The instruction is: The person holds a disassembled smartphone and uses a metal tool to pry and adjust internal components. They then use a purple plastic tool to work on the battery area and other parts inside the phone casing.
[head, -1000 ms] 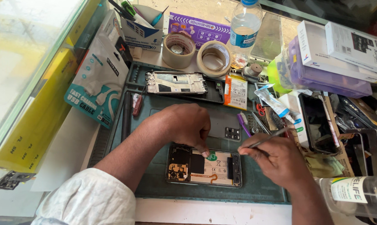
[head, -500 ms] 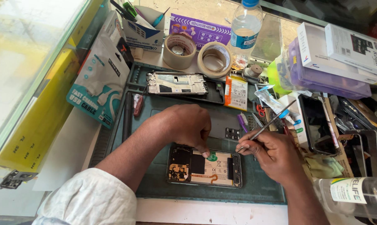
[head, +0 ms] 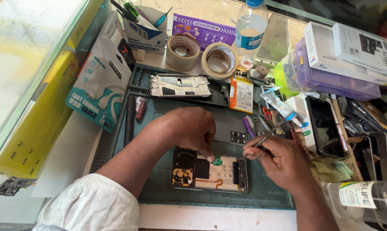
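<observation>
Tweezers (head: 268, 134) pinched in right hand (head: 283, 160); left hand (head: 189, 128) grips nothing, fingertip pressing opened phone (head: 209, 170) on mat (head: 159, 192).

We see a pale worktop (head: 73, 158) carrying a dark green rubber work mat (head: 159, 194) at its middle. On the mat lie an opened phone with its back off (head: 210, 172) at the near side, a silver phone frame (head: 180, 85) at the far side, and a small purple brush (head: 248, 125) to the right. Beyond the mat stand two rolls of tan tape (head: 219, 60) and a clear plastic bottle (head: 250, 32). A black phone (head: 326, 126) lies to the right, and a white and teal cable packet (head: 101, 87) leans at the left.
</observation>
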